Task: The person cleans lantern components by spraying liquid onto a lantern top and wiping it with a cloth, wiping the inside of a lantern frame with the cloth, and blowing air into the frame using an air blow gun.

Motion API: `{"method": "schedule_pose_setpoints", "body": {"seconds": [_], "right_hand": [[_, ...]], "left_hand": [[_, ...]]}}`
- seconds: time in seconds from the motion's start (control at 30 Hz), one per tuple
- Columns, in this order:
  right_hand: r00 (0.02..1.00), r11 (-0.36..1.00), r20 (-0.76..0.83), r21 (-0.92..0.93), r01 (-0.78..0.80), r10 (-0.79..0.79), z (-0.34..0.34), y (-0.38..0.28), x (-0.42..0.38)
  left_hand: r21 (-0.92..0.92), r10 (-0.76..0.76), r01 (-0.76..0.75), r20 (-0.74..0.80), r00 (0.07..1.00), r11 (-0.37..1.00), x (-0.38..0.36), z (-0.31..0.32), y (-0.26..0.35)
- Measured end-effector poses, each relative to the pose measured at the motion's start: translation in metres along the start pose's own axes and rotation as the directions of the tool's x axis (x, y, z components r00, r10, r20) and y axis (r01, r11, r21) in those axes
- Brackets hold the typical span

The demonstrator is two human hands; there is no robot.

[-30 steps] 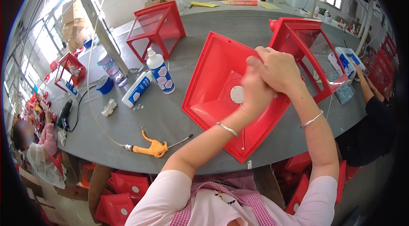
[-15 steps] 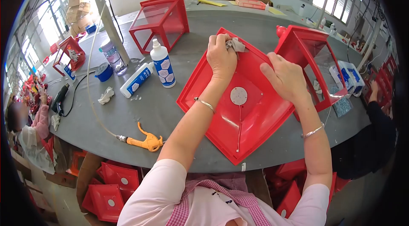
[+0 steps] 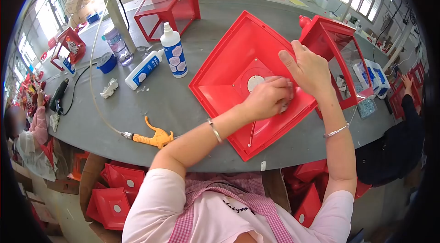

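Note:
A red, square, sloping-sided plastic cover [image 3: 224,66] lies hollow side up on the grey table, turned cornerwise. At its centre is a round white disc [image 3: 255,82] with a thin wire, partly behind my left arm. My left hand [image 3: 268,98] is closed around a crumpled pale cloth [image 3: 285,105], pressed to the inside of the cover's right wall; most of the cloth is hidden by the fingers. At the right rim, my right hand [image 3: 310,71] holds the cover, thumb toward the hollow; some fingers are hidden.
A red clear-paned box frame [image 3: 337,60] stands close on the right, another [image 3: 169,7] at the back. Left lie an orange air gun [image 3: 156,137] with hose, white-blue bottles [image 3: 174,53] and a blue tub [image 3: 107,62]. Red covers [image 3: 112,206] fill boxes below. Co-workers sit at both sides.
My left hand has moved with the cloth from the cover's far corner down to its right inner wall. My right hand stays at the rim. The view has tilted slightly.

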State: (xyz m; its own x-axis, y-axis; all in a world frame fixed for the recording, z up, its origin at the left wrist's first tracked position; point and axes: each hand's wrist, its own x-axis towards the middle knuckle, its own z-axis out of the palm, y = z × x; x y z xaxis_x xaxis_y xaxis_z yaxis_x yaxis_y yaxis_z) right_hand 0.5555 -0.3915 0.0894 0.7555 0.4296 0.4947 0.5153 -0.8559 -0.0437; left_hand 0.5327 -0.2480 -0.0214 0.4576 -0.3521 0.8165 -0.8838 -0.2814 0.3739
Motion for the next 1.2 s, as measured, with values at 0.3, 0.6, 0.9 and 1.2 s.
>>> {"method": "schedule_pose_setpoints", "body": {"seconds": [0.3, 0.6, 0.9, 1.2], "right_hand": [[0.999, 0.987, 0.008, -0.151, 0.05, -0.049, 0.004, -0.023, 0.013], [0.999, 0.988, 0.026, -0.145, 0.049, -0.046, 0.004, -0.027, 0.014], [0.997, 0.985, 0.014, -0.153, 0.075, -0.073, 0.005, -0.028, 0.013], [0.997, 0.984, -0.022, -0.163, 0.072, -0.077, 0.005, -0.027, 0.015]], "left_hand": [[0.126, -0.233, 0.203, 0.297, 0.926, 0.971, -0.037, -0.059, -0.006], [0.237, 0.035, -0.026, -0.035, 0.999, 0.971, -0.011, -0.042, -0.038], [0.476, -0.118, 0.291, -0.359, 0.926, 0.83, -0.015, -0.039, -0.064], [0.097, -0.337, 0.357, -0.179, 0.924, 0.929, -0.008, -0.043, -0.04]]}}
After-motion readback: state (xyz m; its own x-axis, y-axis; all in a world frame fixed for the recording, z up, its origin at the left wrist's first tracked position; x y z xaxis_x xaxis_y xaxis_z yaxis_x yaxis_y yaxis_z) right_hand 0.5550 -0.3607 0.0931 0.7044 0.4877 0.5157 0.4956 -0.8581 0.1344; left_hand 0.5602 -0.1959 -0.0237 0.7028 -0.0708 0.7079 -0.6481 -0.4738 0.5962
